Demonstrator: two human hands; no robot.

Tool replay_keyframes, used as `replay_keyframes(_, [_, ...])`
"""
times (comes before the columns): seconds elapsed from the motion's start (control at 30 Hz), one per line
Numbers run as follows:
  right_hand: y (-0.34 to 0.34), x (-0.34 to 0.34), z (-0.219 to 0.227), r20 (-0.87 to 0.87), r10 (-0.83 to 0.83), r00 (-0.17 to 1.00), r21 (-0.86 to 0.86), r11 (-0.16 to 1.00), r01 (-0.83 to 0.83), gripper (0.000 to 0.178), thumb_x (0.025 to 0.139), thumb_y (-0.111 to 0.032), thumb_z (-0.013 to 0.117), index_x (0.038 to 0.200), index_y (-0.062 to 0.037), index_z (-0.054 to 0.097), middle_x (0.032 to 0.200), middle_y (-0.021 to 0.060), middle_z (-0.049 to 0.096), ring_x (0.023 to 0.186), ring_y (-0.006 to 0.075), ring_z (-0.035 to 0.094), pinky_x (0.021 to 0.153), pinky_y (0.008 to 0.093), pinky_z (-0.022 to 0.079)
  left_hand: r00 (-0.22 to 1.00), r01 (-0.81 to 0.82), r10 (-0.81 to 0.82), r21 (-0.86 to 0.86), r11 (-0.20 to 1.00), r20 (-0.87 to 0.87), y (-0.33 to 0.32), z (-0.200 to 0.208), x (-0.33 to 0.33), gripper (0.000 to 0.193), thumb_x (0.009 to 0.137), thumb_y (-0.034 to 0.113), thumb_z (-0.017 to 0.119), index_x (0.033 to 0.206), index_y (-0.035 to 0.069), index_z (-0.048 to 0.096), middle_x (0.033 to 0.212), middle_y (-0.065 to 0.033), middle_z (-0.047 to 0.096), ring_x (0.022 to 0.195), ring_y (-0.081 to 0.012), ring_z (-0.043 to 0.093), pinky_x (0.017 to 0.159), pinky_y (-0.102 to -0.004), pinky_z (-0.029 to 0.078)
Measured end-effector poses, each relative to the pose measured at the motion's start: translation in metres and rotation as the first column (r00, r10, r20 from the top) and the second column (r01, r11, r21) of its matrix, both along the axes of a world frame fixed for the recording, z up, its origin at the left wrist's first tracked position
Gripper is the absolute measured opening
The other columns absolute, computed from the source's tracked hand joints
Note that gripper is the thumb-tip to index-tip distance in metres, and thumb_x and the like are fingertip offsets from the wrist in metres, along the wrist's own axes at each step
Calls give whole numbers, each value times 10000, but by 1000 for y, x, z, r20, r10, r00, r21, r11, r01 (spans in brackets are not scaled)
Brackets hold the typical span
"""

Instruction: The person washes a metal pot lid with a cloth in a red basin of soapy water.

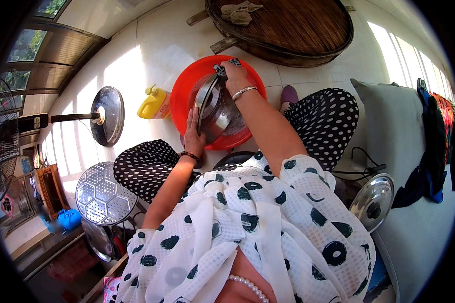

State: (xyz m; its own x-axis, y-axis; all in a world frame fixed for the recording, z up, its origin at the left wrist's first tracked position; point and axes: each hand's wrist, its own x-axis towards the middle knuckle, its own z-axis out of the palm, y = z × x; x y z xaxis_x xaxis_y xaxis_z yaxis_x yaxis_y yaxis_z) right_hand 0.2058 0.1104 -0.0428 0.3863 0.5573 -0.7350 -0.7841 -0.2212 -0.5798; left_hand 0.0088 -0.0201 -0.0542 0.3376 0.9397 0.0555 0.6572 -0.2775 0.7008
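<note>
The steel pot (215, 108) stands tilted on its side over the red basin (187, 86), which sits on the pale tiled floor just far of the person's knees. The left hand (193, 132) lies flat and open against the pot's near-left wall, bracing it. The right hand (233, 76) is closed around a dark scrubbing cloth (222, 66) at the pot's far rim.

Judging from this, the step is scrubbing the pot, and it would go best with the left palm pressing firmly so the round wall cannot roll, while the right hand works the cloth in short strokes along the rim, keeping the pot above the basin so any drips fall inside.

A yellow bottle (154, 103) stands just left of the basin. A lidded pan with a long handle (106, 116) lies farther left, a perforated steamer plate (103, 194) near left, another lid (371, 202) to the right, and a woven tray (288, 25) beyond.
</note>
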Motion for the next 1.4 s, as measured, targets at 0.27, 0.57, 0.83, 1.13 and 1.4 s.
replay_keyframes(0.27, [-59,-65,25,485,247,839,-73,967,-242,305,660,-119,690,911,11,575,846,145,635,772,277,636,705,351,504,994,-64,52,-129,990,-92,49,5,19,678,720,36,616,1358,112,398,1311,-165,467,1144,-350,505,945,-409,433])
replay_keyframes(0.57, [-10,-42,-35,238,244,940,68,961,-267,302,741,-263,717,881,-14,621,808,111,645,672,214,618,608,381,480,996,-35,32,-40,999,-83,47,6,26,606,730,-43,501,1321,78,446,1373,-204,405,1243,-358,422,1028,-397,372])
replay_keyframes(0.83, [4,33,-62,114,211,971,-173,966,-190,526,858,-400,589,1179,0,475,993,141,633,804,294,649,727,445,497,939,-216,251,-163,963,236,44,30,-2,539,713,-84,437,1233,16,534,1189,-168,584,1138,-250,546,975,-320,406])
replay_keyframes(1.13, [-88,26,-143,620,779,-92,-701,499,-510,506,806,-148,531,1290,-21,460,1325,250,445,1240,357,427,970,419,413,979,-188,188,-5,982,84,60,54,-22,538,718,-90,409,1240,-9,514,1271,-182,534,1235,-301,468,1030,-351,366])
replay_keyframes(1.4, [-110,3,-230,451,887,-105,-538,176,-824,278,760,-125,624,1029,-60,653,1072,162,627,935,296,639,782,392,531,941,-294,303,-80,953,150,59,22,-41,530,751,-99,407,1263,2,503,1275,-171,534,1235,-282,472,1044,-336,343])
